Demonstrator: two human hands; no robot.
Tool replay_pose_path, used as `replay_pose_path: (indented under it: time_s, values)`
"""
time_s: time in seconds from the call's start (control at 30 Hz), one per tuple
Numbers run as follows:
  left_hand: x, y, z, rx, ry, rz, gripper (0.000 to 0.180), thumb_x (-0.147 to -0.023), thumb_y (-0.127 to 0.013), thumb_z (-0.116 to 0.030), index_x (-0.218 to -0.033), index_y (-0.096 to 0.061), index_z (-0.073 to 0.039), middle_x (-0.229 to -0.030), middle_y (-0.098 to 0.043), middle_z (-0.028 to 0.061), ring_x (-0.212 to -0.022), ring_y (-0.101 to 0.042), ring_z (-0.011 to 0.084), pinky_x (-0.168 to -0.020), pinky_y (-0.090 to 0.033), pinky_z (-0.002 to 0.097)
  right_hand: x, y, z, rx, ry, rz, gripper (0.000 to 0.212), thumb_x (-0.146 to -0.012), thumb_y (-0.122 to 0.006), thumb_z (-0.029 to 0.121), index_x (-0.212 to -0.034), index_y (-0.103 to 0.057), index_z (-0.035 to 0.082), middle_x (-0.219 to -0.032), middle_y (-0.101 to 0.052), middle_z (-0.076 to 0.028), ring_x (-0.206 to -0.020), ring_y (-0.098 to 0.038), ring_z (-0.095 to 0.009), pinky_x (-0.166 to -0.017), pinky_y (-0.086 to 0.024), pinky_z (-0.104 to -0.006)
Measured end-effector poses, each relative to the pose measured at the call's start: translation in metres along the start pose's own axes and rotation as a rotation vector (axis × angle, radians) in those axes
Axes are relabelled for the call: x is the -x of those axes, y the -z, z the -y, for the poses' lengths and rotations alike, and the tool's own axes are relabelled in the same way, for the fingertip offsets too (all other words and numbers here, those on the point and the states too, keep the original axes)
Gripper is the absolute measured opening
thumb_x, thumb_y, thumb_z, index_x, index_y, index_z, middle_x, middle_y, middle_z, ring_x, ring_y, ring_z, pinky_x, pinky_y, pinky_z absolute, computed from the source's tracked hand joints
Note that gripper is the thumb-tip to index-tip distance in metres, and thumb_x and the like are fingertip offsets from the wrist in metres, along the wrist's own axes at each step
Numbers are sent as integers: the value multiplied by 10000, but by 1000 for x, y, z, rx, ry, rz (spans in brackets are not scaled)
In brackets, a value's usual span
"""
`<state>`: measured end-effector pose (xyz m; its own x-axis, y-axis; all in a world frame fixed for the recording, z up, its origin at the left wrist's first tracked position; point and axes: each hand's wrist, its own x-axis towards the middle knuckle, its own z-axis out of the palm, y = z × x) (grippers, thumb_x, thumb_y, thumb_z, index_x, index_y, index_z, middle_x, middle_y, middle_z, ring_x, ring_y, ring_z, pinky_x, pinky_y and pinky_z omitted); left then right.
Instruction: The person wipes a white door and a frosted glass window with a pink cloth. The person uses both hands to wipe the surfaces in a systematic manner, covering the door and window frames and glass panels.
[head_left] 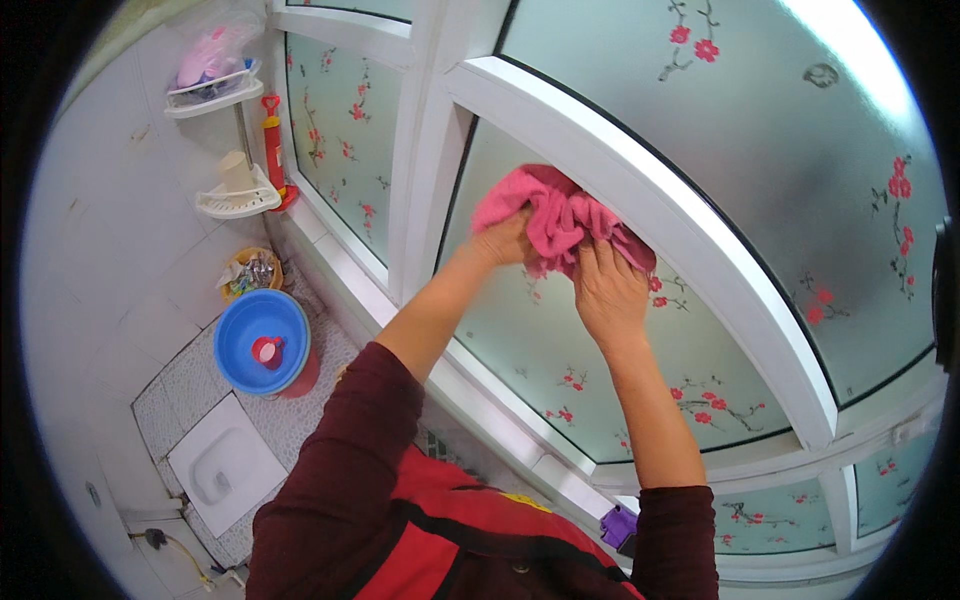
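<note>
A bunched pink cloth (555,215) lies against a frosted window pane (520,330) printed with red blossoms, just under a white frame bar. My left hand (508,238) grips the cloth's lower left side; its fingertips are hidden in the folds and its wrist is slightly blurred. On the right, my right hand (612,292) holds the cloth's lower edge against the glass, its fingers bent over the fabric. Both arms reach up in dark maroon sleeves.
White window frames (640,150) surround several panes. Lower left stand a blue basin (250,330) with a pink cup (267,352), a small basket (250,272) and a squat toilet (228,465). Corner shelves (240,198) and a red hand pump (273,150) are beyond. A purple object (618,524) sits on the sill.
</note>
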<state>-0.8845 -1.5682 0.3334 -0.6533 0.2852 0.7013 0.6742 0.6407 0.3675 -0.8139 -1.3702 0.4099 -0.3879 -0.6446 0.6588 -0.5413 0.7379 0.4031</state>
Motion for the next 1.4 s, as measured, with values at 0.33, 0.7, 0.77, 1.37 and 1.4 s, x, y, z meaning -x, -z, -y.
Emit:
replay_pose_path:
  time_s: [0.33, 0.7, 0.77, 1.37, 1.4]
  values:
    - [6, 34, 24, -476, -121, -613, 347, -854, -580, -281, -1161, -603, -120, -1173, -607, 175, -1117, -542, 423, -991, -417, 496, -47, -27, 41, -33, 41, -140, 403, -783, -576, 115, -1183, -612, 82, -1215, -611, -46, -1034, -618, -195, -879, -461, -346]
    - [45, 1, -10, -309, 59, -667, 453, -829, -561, -184, -1272, -543, -91, -1294, -538, 183, -1224, -470, 419, -1022, -384, 486, -29, -38, 33, -108, 218, -60, 414, -780, -618, 127, -1184, -575, 52, -1210, -596, -102, -1083, -573, -266, -957, -405, -432]
    - [17, 36, 10, -271, -38, -625, 413, -822, -565, -189, -1223, -561, -93, -1220, -575, 176, -1139, -516, 425, -957, -426, 478, -56, -31, 37, -134, 129, -35, 444, -785, -622, 119, -1219, -564, 46, -1209, -594, -106, -1087, -567, -287, -964, -404, -422]
    - [131, -125, -44, 77, 397, -557, 417, -907, -493, -151, -1313, -504, -55, -1381, -435, 230, -1282, -359, 469, -1049, -292, 560, 55, -65, 32, -152, 398, 299, 453, -814, -548, 118, -1264, -571, 74, -1281, -581, -62, -1205, -526, -228, -1062, -366, -401]
    - [119, -110, -33, 13, 379, -600, 425, -905, -497, -153, -1319, -502, -59, -1382, -432, 232, -1282, -356, 470, -1049, -285, 565, 36, -61, 33, -162, 391, 293, 471, -816, -543, 119, -1285, -563, 84, -1308, -573, -52, -1215, -523, -218, -1073, -357, -395]
